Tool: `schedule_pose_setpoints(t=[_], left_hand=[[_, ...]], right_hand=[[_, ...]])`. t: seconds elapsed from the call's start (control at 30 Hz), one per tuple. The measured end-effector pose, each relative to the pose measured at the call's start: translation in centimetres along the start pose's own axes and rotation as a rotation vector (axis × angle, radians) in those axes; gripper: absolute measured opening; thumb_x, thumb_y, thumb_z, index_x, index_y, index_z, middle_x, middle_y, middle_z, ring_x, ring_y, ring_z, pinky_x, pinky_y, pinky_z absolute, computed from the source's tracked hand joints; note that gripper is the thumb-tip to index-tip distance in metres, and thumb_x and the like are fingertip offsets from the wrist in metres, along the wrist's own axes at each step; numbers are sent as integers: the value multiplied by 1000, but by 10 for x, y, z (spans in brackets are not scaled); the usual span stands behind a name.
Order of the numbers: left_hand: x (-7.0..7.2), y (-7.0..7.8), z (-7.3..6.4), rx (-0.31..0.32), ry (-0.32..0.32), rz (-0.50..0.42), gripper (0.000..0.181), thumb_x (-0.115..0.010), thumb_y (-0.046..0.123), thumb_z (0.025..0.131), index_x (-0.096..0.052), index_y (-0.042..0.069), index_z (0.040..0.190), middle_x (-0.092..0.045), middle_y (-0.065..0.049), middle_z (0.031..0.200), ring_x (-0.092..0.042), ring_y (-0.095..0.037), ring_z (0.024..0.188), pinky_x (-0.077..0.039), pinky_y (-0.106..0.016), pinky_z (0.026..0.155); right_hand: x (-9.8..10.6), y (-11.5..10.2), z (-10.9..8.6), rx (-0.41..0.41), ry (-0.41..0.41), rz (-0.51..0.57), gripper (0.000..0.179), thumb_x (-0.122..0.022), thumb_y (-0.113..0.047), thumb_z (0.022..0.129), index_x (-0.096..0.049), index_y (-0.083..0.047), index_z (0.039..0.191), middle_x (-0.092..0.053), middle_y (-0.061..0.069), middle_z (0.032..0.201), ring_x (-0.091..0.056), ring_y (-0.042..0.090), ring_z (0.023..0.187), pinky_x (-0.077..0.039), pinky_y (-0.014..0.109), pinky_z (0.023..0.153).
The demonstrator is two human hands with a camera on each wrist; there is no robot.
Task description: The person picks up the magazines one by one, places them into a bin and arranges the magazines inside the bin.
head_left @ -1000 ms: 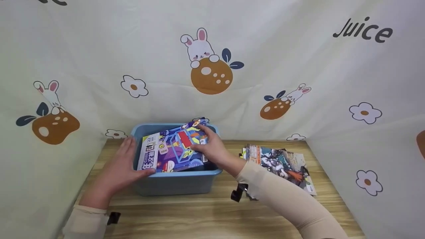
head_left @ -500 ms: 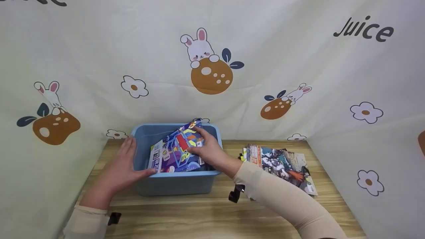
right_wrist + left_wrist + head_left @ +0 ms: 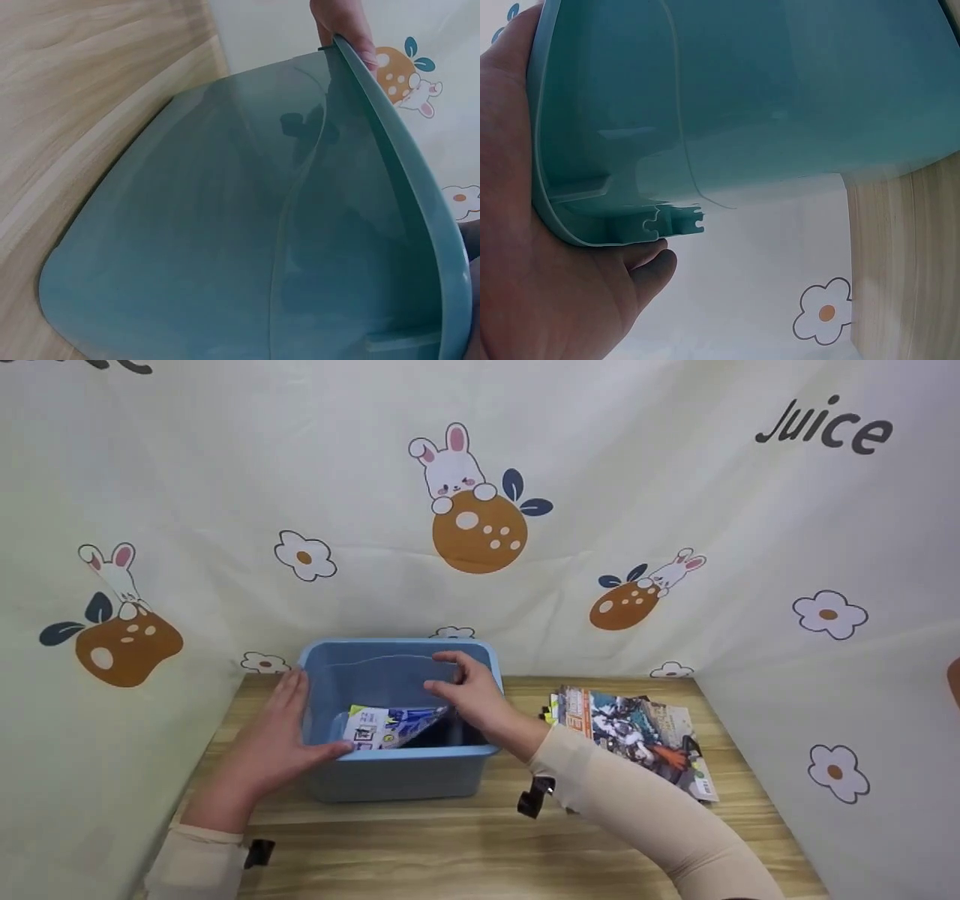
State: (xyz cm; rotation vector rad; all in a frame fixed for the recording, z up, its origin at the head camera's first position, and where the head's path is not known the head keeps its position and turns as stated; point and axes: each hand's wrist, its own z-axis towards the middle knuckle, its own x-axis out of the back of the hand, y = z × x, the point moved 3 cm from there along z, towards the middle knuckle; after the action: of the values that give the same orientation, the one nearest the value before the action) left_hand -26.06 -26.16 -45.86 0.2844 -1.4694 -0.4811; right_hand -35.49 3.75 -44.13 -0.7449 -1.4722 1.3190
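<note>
A blue plastic bin (image 3: 394, 776) stands on the wooden table, wall side on. My left hand (image 3: 274, 739) grips its front left corner, thumb over the front rim and fingers along the left side; the left wrist view also shows this hand (image 3: 547, 247) against the rim. Inside the bin, a magazine (image 3: 379, 727) with a white and purple-blue cover leans low, partly hidden by the front wall. Over the bin's right side, my right hand (image 3: 480, 697) is held with thumb and fingers spread apart, holding nothing. Only a sliver of it shows in the right wrist view.
A loose stack of magazines (image 3: 637, 742) lies on the table (image 3: 420, 847) to the right of the bin, near my right forearm. Behind and on both sides hangs a pale curtain (image 3: 360, 495) printed with rabbits, oranges and flowers.
My right hand lowered the purple-blue magazine into the bin and let go of it; the magazine dropped down inside. My left hand has stayed at the bin's corner.
</note>
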Motion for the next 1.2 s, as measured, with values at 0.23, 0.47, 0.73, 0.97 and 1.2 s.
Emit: schedule_pose_setpoints(t=[0.23,0.47,0.73,0.97,1.2], left_hand=[[-6,2,1,-6,-16,-8,146,-71,89,84,-6,-6,174,0,-29,182,-4,-52,168,-18,-76,127],[-5,2,3,-17,-14,-5,145,-72,88,85,-7,-7,173,-1,-30,182,-4,-52,167,-19,-76,127],[0,2,1,-14,-4,15,144,-72,87,86,-7,-8,173,-1,-31,181,-4,-53,167,-19,-76,127],[1,2,-1,-7,-6,14,145,-71,88,86,-5,-8,173,0,-31,181,-4,-53,167,-19,-77,126],[-1,-1,1,7,-17,10,147,-71,89,85,-2,-5,174,3,-29,182,-2,-53,167,-18,-78,125]], right_hand=[[17,-5,-9,58,22,16,28,-79,-14,103,-74,-6,129,-54,2,97,-50,16,79,-45,26,65],[71,-1,-29,106,72,95,19,-76,-9,104,-72,-4,121,-57,3,95,-43,11,61,-37,21,50],[165,51,-62,-1,142,-101,30,-78,-16,104,-68,-2,128,-62,9,102,-51,14,67,-44,22,53],[241,110,-101,-131,218,-417,48,-79,-28,105,-60,-1,140,-64,16,118,-65,22,95,-59,29,76],[292,152,-127,-111,343,-541,65,-85,-21,100,-50,11,144,-55,31,121,-63,30,91,-58,35,71]])
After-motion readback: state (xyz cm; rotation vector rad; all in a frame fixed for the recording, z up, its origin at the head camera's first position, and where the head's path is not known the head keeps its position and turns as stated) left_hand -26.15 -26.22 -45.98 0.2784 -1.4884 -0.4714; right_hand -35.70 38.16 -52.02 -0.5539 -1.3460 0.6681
